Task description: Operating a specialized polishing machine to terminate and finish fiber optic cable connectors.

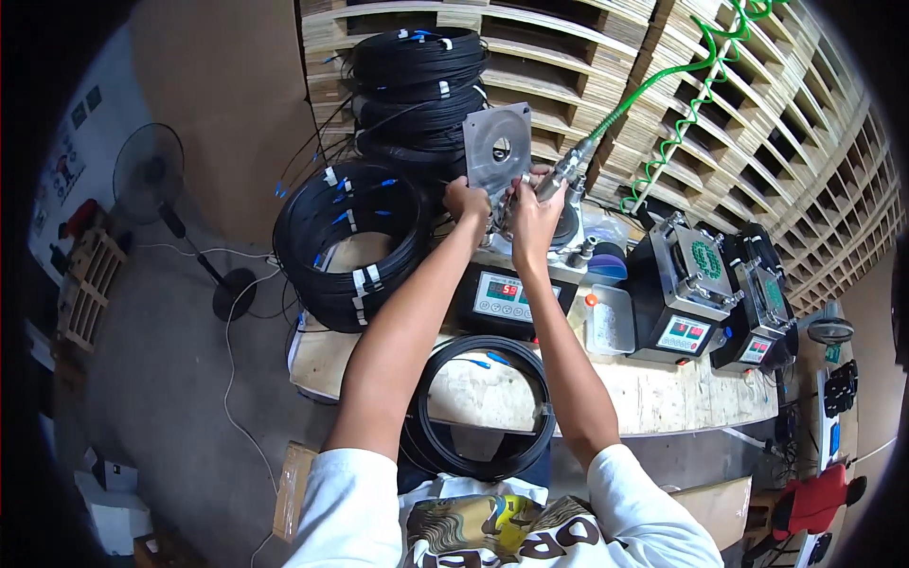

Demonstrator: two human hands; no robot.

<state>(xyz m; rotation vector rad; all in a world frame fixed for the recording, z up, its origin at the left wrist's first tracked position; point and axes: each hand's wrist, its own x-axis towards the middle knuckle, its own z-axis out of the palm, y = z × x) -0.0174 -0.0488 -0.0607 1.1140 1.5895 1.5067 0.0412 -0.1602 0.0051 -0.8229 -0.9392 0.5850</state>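
A square grey metal plate [485, 163] with a round hole stands tilted up over a black bench machine [492, 327] with a lit display. My left hand [465, 201] is closed at the plate's lower left edge; its fingertips are hidden. Just right of the plate, my right hand [538, 216] is wrapped round a metal air blow gun [566, 170] fed by a green hose [653, 78]. What lies under both hands on the machine's top is mostly hidden. Below my forearms, a coil of black cable [414, 409] with blue connectors lies at the bench's front edge.
Stacked black cable coils [317, 204] stand left and behind. Right of the machine are a clear plastic tray [611, 320] and two similar machines, the nearer machine [670, 295] topped with green. Wooden pallets [559, 57] rise behind the bench. A standing fan [149, 170] is far left.
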